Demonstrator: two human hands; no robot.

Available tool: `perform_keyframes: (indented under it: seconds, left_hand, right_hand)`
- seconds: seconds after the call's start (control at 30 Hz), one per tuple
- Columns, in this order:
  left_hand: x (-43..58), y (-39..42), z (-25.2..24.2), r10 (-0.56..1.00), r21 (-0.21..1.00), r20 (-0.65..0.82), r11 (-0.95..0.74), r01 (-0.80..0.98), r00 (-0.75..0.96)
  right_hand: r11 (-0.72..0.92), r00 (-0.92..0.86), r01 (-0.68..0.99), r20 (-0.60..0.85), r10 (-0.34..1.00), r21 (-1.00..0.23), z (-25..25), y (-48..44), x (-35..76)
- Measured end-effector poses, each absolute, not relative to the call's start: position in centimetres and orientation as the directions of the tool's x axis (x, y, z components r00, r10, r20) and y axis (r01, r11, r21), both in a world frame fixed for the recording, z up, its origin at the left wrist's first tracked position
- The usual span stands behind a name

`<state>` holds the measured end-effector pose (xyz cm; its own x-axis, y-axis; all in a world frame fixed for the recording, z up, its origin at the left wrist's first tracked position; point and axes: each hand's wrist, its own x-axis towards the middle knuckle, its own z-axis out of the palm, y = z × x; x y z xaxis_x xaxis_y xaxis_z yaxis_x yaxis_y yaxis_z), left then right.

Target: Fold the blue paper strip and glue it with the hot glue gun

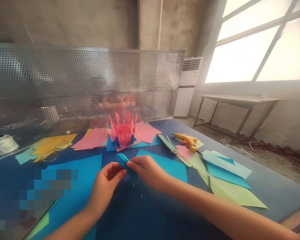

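Between my two hands is a small folded piece of blue paper point(122, 160), held just above the dark blue table. My left hand point(109, 176) pinches its lower left side between thumb and fingers. From the right, my right hand point(146, 168) grips its upper edge, and the fingers hide part of the paper. Just beyond stands a pink folded-paper piece with upright points point(123, 131), with small blue folded bits at its base. Blue sheets point(162, 163) lie to the right of my hands, and a large blue sheet point(82, 180) lies to the left.
A yellow glue gun point(188, 140), a green utility knife point(167, 144) and clear glue sticks point(210, 175) lie right, among green sheets point(230, 191). At left are eyeglasses point(55, 151), yellow paper point(65, 140) and a white roll point(2, 145). A perforated metal screen point(150, 86) borders the back.
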<state>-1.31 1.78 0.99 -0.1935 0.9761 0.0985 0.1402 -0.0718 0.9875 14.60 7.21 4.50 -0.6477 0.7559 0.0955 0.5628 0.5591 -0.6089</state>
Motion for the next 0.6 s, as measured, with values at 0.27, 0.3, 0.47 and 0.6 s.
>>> perform_keyframes:
  seconds: [0.27,0.3,0.47,0.6]
  left_hand:
    - [-0.5,3.0,0.3,0.969,0.994,0.053,-0.028,0.103,-0.242]
    - [-0.6,3.0,0.1,0.969,0.996,0.042,-0.021,0.089,-0.243]
    - [-1.1,3.1,-0.4,0.974,1.000,-0.001,0.007,0.027,-0.228]
    - [-1.0,3.0,-0.3,0.977,1.000,-0.017,0.022,0.020,-0.213]
  right_hand:
    - [0.449,-0.594,0.343,0.181,0.784,-0.825,2.8,7.9,15.2]
    - [0.433,-0.594,0.310,0.184,0.784,-0.846,2.7,8.0,15.2]
    - [0.375,-0.590,0.170,0.211,0.779,-0.911,2.3,8.4,15.4]
    - [0.360,-0.587,0.094,0.240,0.773,-0.928,2.0,8.4,15.4]
